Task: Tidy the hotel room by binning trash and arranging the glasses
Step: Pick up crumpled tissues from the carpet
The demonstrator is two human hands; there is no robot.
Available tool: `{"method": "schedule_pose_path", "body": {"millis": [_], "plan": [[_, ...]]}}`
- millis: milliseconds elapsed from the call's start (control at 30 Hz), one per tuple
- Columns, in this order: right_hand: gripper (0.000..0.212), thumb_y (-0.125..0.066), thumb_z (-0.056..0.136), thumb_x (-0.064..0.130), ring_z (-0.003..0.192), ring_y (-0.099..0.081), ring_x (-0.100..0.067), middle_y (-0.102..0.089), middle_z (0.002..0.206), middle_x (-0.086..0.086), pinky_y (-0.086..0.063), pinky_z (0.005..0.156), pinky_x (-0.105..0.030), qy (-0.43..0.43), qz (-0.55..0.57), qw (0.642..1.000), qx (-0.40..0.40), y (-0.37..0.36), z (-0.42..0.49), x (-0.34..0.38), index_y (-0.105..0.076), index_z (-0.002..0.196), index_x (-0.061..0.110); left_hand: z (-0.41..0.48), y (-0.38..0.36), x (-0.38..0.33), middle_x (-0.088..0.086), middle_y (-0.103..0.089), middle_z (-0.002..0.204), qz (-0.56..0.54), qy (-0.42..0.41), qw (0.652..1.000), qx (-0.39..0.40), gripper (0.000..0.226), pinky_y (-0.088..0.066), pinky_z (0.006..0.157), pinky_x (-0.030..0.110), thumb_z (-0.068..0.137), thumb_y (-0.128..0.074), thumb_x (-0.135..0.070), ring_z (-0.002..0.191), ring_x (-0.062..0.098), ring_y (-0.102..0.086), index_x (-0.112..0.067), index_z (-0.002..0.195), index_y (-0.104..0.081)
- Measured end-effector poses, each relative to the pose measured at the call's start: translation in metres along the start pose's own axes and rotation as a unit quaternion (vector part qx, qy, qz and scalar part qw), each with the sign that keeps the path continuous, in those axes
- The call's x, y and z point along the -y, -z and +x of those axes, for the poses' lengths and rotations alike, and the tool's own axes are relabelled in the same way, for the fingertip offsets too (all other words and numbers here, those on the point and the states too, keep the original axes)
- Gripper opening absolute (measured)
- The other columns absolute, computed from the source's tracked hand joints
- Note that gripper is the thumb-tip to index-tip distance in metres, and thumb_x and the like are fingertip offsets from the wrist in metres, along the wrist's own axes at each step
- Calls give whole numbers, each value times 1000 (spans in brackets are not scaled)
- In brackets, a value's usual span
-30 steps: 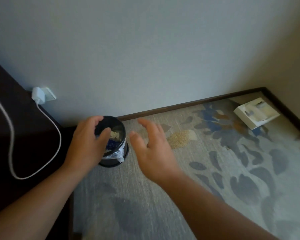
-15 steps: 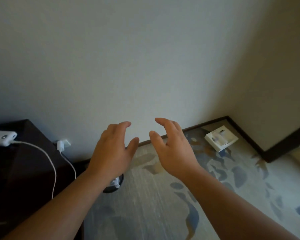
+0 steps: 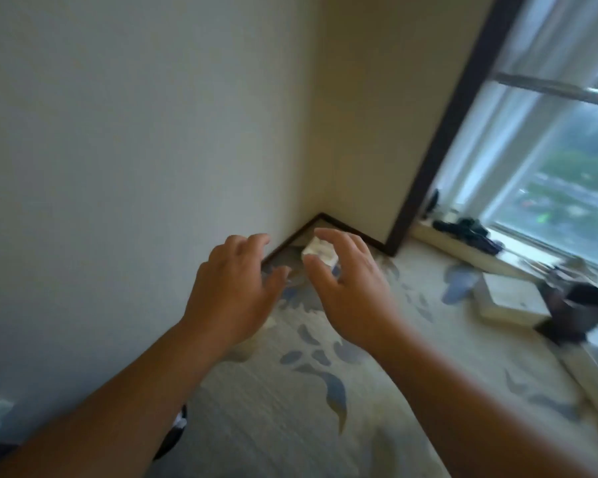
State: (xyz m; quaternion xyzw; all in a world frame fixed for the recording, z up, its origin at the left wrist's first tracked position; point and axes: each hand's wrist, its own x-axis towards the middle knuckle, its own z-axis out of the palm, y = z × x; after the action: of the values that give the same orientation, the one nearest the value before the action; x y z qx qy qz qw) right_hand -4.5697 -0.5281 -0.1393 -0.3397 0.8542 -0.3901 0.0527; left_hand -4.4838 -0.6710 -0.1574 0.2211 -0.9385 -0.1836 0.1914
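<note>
My left hand (image 3: 233, 288) and my right hand (image 3: 351, 291) are held out side by side above the carpet, fingers spread, holding nothing. A small white open box (image 3: 320, 254) lies on the floor in the room's corner; it shows in the gap between my right thumb and forefinger, partly hidden by that hand. Only a dark sliver of the black trash bin (image 3: 176, 431) with its white liner peeks out under my left forearm at the lower left. No glasses can be made out.
A flat white box (image 3: 508, 300) and a blurred dark object (image 3: 577, 307) sit on the patterned carpet (image 3: 290, 408) at the right. Black items (image 3: 470, 232) lie on the window sill. Walls with a dark baseboard (image 3: 283, 244) meet in the corner.
The view has swung right, away from the bin and dark cabinet, bringing the window into sight. Both hands stayed open and now line up with the corner box.
</note>
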Motion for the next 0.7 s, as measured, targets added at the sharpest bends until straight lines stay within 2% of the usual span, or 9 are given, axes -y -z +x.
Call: {"method": "schedule_pose_path", "body": {"millis": [133, 233, 333, 467, 567, 700], "plan": [[47, -40, 88, 60, 90, -57, -3, -37, 136, 19, -49, 80, -28, -68, -22, 995, -73, 40, -46, -24, -36, 132, 44, -7, -18, -51, 5, -46, 134, -40, -66, 995, 55, 58, -35, 89, 34, 87, -37, -55, 116, 21, -44, -25, 137, -39], [47, -42, 89, 58, 88, -57, -1, -39, 134, 17, -46, 79, -27, -115, -39, 984, -132, 78, -83, -47, -38, 132, 41, -15, -37, -94, 3, -46, 132, -54, -117, 988, 83, 54, -38, 91, 37, 89, -41, -53, 116, 21, -43, -27, 136, -39], [50, -42, 88, 58, 78, -54, 5, -40, 132, 16, -38, 69, -21, -145, -57, 970, -184, 118, -125, -69, -39, 134, 37, -27, -56, -142, 3, -46, 132, -63, -161, 978, 113, 54, -40, 94, 42, 88, -39, -55, 117, 24, -43, -28, 134, -40], [50, -43, 90, 54, 100, -52, -9, -41, 137, 11, -33, 78, -24, -185, -73, 950, -239, 168, -195, -110, -42, 135, 33, -54, -84, -215, 4, -46, 129, -75, -217, 963, 142, 55, -37, 90, 40, 86, -39, -56, 116, 25, -43, -28, 133, -40], [50, -44, 90, 52, 109, -38, 3, -42, 138, 11, -29, 86, -22, -214, -85, 936, -267, 207, -251, -140, -42, 135, 31, -87, -106, -273, 1, -43, 132, -94, -249, 948, 175, 52, -34, 88, 37, 88, -43, -55, 119, 22, -41, -31, 135, -37], [48, -47, 89, 48, 120, -41, -6, -45, 136, 8, -31, 90, -25, -255, -92, 909, -316, 255, -324, -176, -46, 134, 30, -134, -134, -350, 2, -42, 137, -88, -298, 926, 213, 55, -40, 97, 48, 89, -43, -55, 124, 24, -40, -31, 137, -35]]}}
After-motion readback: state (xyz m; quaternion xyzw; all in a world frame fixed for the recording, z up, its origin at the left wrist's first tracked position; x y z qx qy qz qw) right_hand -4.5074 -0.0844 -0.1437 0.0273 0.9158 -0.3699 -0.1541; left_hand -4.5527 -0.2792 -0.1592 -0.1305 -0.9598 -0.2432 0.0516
